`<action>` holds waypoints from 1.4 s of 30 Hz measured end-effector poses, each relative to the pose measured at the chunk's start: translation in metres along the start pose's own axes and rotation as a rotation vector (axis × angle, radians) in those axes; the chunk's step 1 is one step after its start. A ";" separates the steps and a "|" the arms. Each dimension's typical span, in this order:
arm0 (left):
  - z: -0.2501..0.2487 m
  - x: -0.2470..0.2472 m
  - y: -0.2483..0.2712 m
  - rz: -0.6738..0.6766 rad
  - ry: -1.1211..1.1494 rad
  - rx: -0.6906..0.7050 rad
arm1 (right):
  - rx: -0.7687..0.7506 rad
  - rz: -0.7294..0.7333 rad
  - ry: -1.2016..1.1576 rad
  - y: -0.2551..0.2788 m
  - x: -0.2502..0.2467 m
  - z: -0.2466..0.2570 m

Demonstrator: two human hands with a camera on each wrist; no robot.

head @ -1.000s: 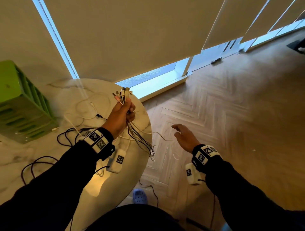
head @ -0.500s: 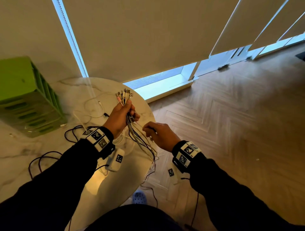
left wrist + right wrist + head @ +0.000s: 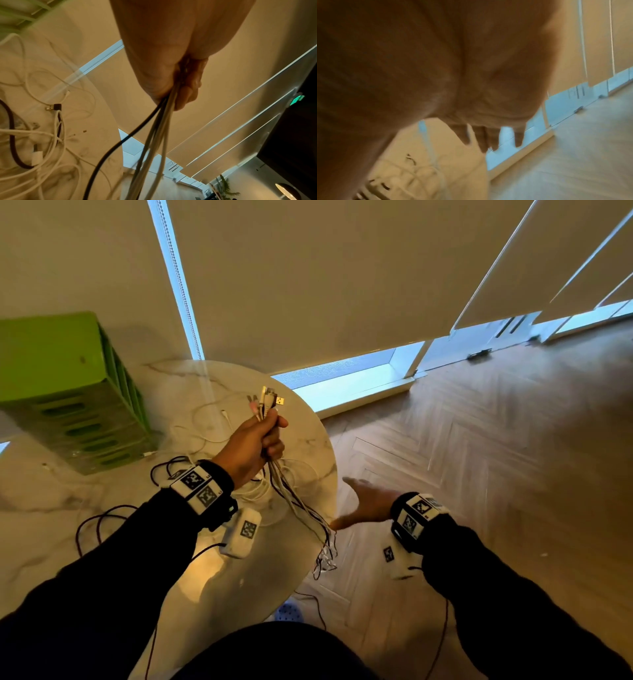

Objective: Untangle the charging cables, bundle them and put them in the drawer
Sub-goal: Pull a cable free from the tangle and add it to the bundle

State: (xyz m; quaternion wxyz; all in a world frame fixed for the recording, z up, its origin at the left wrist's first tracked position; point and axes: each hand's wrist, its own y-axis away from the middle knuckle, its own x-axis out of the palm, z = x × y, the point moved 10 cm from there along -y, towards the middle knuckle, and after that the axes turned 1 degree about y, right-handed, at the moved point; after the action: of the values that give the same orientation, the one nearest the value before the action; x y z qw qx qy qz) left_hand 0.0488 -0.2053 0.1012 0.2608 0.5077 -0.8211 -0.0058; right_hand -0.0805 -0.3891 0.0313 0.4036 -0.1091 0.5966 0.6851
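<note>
Cables bunched in the left fist

Head view: cables (image 3: 294, 498) are gripped by the left hand (image 3: 253, 446) over the round table (image 3: 308, 446); right hand (image 3: 366, 505) spreads flat beside them.

Left wrist: fingers (image 3: 187, 97) clamp the strands.

Right wrist: fingers (image 3: 518, 136) extended, blurred.

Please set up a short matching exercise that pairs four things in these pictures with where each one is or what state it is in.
Things:
1. left hand
2. right hand
3. green drawer unit
4. white cable

States:
A. lying loose on the marble table
B. fingers spread, holding nothing
C. standing at the table's far left
D. gripping a bunch of cables below their plugs

Pairs: 1-D, 2-B, 3-C, 4-A
</note>
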 end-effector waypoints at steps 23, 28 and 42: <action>-0.114 -0.103 0.073 -0.326 0.161 0.441 | -0.546 -0.193 0.200 -0.045 0.047 0.190; -0.090 -0.100 0.077 -0.329 0.014 0.362 | -0.557 0.124 0.212 -0.033 0.119 0.213; -0.082 -0.105 0.114 -0.219 -0.565 0.175 | -0.621 0.038 -0.817 0.009 0.012 0.302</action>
State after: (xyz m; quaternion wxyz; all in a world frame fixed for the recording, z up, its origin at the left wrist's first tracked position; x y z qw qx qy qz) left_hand 0.0259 -0.0414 0.1588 -0.0246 0.5919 -0.7989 -0.1038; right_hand 0.0060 -0.1103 0.1097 0.5400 0.0638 0.1604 0.8238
